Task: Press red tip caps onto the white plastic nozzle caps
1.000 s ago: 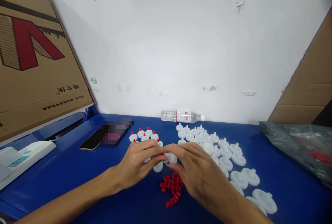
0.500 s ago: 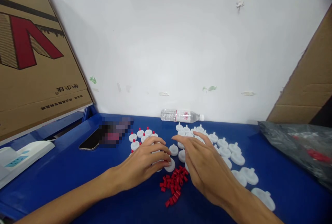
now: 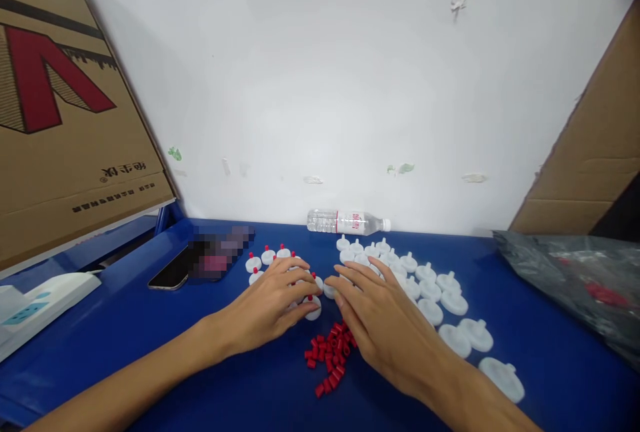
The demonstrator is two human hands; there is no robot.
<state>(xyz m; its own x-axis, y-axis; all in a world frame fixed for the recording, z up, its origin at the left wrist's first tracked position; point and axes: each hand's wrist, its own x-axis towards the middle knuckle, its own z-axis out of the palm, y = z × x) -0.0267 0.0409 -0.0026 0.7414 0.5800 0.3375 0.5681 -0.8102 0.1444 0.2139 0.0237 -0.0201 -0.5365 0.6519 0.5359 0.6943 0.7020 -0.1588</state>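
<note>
My left hand [image 3: 273, 295] is low over the left group, its fingers apart and bent over several white discs with red-capped spouts. Its thumb meets the edge of one red-capped white disc [image 3: 313, 309]; other discs under the palm are hidden. My right hand [image 3: 383, 305] lies palm down with fingers spread, above the white discs with bare spouts [image 3: 431, 312]. Its fingertips are close to a white disc [image 3: 329, 289] between the hands; whether they touch it I cannot tell. A pile of small red tube-shaped caps [image 3: 330, 359] lies in front, partly under my right hand.
A clear plastic bottle [image 3: 347, 222] lies against the white wall [image 3: 320, 85]. On the left are a phone [image 3: 175, 269], a white power strip [image 3: 47, 309] and a printed cardboard box [image 3: 75, 145]. A grey plastic bag [image 3: 560, 279] rests on the blue table [image 3: 200, 379] at right.
My right hand has shifted left toward my left hand. The disc by my left thumb now shows a red cap on top. The whole view has moved slightly.
</note>
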